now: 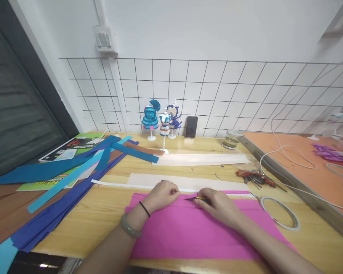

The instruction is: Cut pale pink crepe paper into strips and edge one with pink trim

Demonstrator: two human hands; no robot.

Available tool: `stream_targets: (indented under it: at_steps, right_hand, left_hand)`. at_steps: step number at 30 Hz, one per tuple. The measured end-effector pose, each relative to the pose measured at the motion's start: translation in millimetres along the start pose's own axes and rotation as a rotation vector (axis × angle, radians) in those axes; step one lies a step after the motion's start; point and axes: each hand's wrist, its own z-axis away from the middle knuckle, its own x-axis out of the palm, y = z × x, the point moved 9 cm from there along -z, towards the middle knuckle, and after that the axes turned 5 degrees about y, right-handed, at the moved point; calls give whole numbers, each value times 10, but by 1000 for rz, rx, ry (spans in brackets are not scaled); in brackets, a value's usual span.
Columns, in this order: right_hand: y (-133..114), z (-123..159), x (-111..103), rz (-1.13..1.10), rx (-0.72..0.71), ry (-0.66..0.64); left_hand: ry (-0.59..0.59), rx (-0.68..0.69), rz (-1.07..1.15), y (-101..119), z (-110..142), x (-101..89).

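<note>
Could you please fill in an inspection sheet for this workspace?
Surface: wooden table, bare wood showing between things.
Work things: pink sheet, spread out, lightly creased; white strip along its far side.
Clutter: coloured strips partly over books at left; dress stands, upright phone and jar at the back; tangled tools and tape roll at right.
Hands: left hand curled at the sheet's far edge, grip unclear; right hand holds a dark pointed tool.
Cables: white cable, looped at right, crossing onto the orange surface.
Surroundings: wire grid against a white wall; wall box at upper left.
</note>
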Motion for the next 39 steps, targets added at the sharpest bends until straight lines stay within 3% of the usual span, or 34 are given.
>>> stream_targets:
  at_steps: [39]
  right_hand:
    - [-46, -17, 6, -29, -24, 22]
  left_hand:
    - [-3, -9, -33, -47, 4, 25]
